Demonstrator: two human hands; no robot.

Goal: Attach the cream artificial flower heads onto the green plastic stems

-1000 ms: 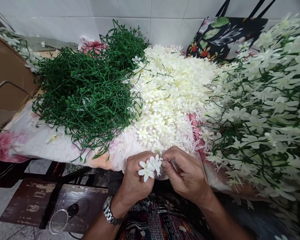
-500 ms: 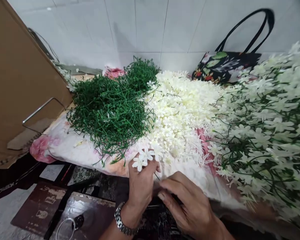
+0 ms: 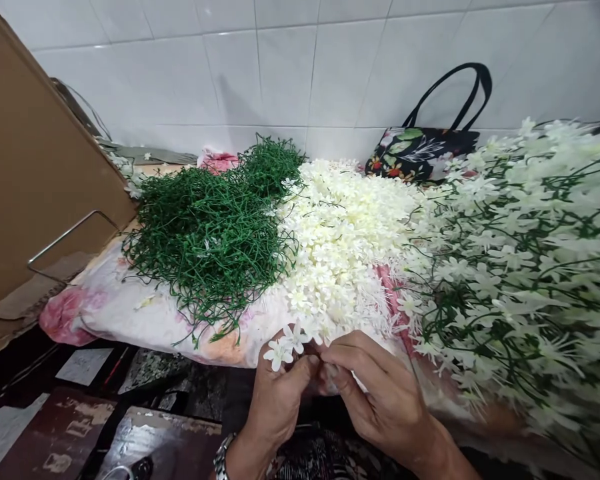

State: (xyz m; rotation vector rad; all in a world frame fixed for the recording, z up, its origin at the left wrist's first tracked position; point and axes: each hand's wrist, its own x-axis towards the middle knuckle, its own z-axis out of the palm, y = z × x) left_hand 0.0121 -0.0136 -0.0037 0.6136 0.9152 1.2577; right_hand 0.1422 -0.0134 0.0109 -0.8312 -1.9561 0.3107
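My left hand (image 3: 283, 390) is closed around an artificial flower stem, and two white blossoms (image 3: 279, 353) stick out above its thumb and knuckles. Close beside it, my right hand (image 3: 375, 393) pinches thumb and forefinger together right at the left fingertips; what lies between them is too small to make out. Beyond the hands spreads a heap of loose white petals (image 3: 335, 233). To its left sits a tangled pile of green plastic stems (image 3: 205, 227). On the right lies a large mass of stems with white blossoms attached (image 3: 510, 280).
A flowered cloth (image 3: 145, 320) covers the work surface. At the left stands a cardboard sheet (image 3: 45, 180) with a metal wire handle (image 3: 65, 237). A black floral bag (image 3: 420, 153) leans against the white tiled wall (image 3: 285, 73). Brown panels (image 3: 50, 433) lie low at the left.
My right hand has come up against my left fingertips, where a gap with a green stem showed before. The view has tilted upward, showing more wall.
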